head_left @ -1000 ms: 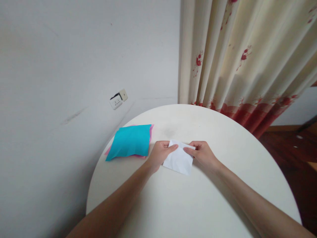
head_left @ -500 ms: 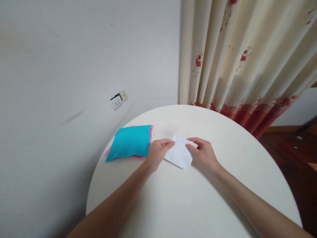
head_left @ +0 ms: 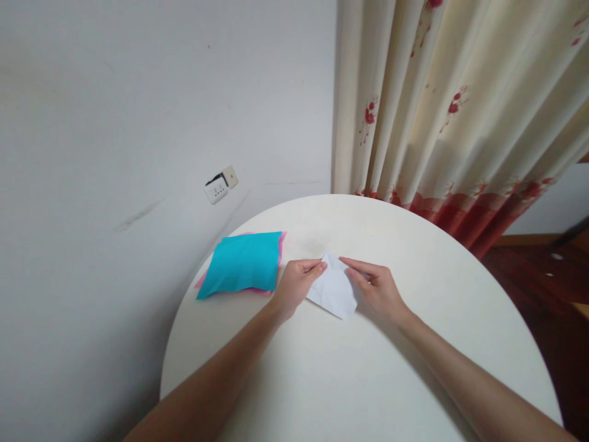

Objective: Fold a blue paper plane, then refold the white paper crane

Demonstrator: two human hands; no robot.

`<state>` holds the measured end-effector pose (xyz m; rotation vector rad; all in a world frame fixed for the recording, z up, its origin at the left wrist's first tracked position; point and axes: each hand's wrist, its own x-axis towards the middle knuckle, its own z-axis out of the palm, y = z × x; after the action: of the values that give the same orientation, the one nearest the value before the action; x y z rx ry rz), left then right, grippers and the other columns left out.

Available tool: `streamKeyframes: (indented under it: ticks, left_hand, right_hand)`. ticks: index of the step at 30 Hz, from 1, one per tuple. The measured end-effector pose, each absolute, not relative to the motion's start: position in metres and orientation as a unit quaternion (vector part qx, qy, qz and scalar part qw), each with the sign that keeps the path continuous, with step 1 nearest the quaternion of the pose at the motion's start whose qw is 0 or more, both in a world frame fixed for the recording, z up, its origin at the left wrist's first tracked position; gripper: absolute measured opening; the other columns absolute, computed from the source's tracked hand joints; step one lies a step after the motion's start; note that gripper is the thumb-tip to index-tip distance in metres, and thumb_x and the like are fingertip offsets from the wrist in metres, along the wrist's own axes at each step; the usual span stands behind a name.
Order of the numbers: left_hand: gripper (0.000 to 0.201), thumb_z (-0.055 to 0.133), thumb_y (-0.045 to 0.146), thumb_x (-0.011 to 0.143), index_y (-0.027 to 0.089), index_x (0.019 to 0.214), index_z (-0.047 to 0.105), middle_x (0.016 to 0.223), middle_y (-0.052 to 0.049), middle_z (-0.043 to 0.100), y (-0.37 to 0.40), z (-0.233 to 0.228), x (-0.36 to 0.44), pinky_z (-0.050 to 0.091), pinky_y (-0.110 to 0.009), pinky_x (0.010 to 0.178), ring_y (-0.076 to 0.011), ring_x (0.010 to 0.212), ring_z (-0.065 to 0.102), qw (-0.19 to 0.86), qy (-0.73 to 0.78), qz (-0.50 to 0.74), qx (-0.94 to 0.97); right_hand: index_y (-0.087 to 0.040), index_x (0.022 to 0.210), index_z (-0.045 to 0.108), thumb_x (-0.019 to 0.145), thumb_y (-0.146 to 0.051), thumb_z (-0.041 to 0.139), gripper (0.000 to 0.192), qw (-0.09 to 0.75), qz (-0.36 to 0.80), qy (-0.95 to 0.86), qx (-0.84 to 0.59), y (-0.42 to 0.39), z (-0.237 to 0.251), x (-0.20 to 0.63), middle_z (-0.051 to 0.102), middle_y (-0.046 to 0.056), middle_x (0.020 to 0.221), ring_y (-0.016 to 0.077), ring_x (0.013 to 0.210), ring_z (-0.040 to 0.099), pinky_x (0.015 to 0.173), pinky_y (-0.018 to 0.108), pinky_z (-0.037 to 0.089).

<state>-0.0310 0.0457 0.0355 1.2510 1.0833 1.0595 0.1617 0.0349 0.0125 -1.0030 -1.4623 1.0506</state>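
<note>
The left hand [head_left: 294, 287], a little right of the frame's centre and below it, grips the paper [head_left: 334, 293] by its upper left side. Its thumb lies flat on top, close to the upper corner, and the fingers curl behind the edge, so the hand is closed on it in a pinch. The right hand [head_left: 383, 293], farther right, holds the paper's upper right side between thumb and fingers. Here the grip is looser: the index finger stretches toward the top corner while the thumb rests lower on the white face, with a visible space between the two tips. Most of the fingers behind the paper are hidden, so how firmly the right hand presses is hard to tell.

The paper sits between the hands, its pointed top near both sets of fingertips. The rest slopes down toward the bottom of the frame, its lower edge slanting and free of either hand.

Under it is the round white table [head_left: 331, 380]. Left of the left hand, a blue sheet [head_left: 243, 261] lies over a pink sheet [head_left: 281, 244], whose edges peep out. A socket [head_left: 216, 191] shows on the wall [head_left: 115, 110] at left; a curtain [head_left: 414, 123] fills the upper right.
</note>
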Motion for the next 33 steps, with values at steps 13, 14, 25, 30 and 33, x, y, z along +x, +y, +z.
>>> streamKeyframes:
  ticks: [13, 14, 25, 30, 33]
  left_hand:
    - [0.037, 0.071, 0.045, 0.08, 0.012, 0.097, 0.078, 0.087, -0.007, 0.077, 0.0433, 0.0383, -0.0301, 0.05, -0.027, 0.069, -0.0211, 0.078, 0.068, 0.541, 0.447, 0.434, 0.565]
    - [0.038, 0.071, 0.045, 0.08, 0.012, 0.098, 0.078, 0.087, -0.007, 0.077, 0.0431, 0.0384, -0.0299, 0.05, -0.027, 0.069, -0.0215, 0.079, 0.069, 0.548, 0.445, 0.432, 0.562]
    - [0.04, 0.079, 0.043, 0.07, 0.011, 0.094, 0.078, 0.081, -0.008, 0.077, 0.0425, 0.0403, -0.0291, 0.048, -0.024, 0.057, -0.0194, 0.067, 0.068, 0.578, 0.452, 0.406, 0.544]
    - [0.04, 0.081, 0.044, 0.068, 0.01, 0.089, 0.077, 0.082, -0.008, 0.077, 0.0413, 0.0398, -0.029, 0.048, -0.023, 0.056, -0.0191, 0.066, 0.068, 0.564, 0.462, 0.412, 0.547]
    - [0.04, 0.081, 0.045, 0.068, 0.011, 0.088, 0.077, 0.082, -0.009, 0.077, 0.042, 0.0373, -0.0281, 0.048, -0.024, 0.055, -0.0194, 0.065, 0.068, 0.545, 0.481, 0.431, 0.535]
  right_hand:
    - [-0.022, 0.123, 0.071, 0.093, -0.036, 0.056, 0.035, 0.481, 0.409, -0.654, -0.416, 0.0346, 0.013, 0.165, 0.072, 0.008, 0.12, 0.0269, 0.112, 0.066, 0.096, 0.04, 0.052]
    - [-0.023, 0.123, 0.07, 0.094, -0.035, 0.055, 0.036, 0.478, 0.407, -0.659, -0.415, 0.0345, 0.0128, 0.1651, 0.072, 0.008, 0.12, 0.0269, 0.112, 0.066, 0.097, 0.041, 0.051]
    - [-0.015, 0.133, 0.062, 0.094, -0.034, 0.053, 0.044, 0.453, 0.376, -0.683, -0.433, 0.0331, 0.0111, 0.1652, 0.064, 0.0, 0.071, 0.013, 0.062, 0.052, 0.061, 0.026, 0.045]
    - [-0.015, 0.128, 0.063, 0.092, -0.033, 0.054, 0.041, 0.462, 0.395, -0.675, -0.418, 0.032, 0.0115, 0.1627, 0.056, -0.003, 0.065, 0.0111, 0.059, 0.046, 0.057, 0.024, 0.039]
    - [-0.016, 0.123, 0.063, 0.088, -0.037, 0.061, 0.041, 0.464, 0.432, -0.646, -0.425, 0.0325, 0.0134, 0.1602, 0.059, -0.003, 0.065, 0.0114, 0.057, 0.049, 0.053, 0.023, 0.038]
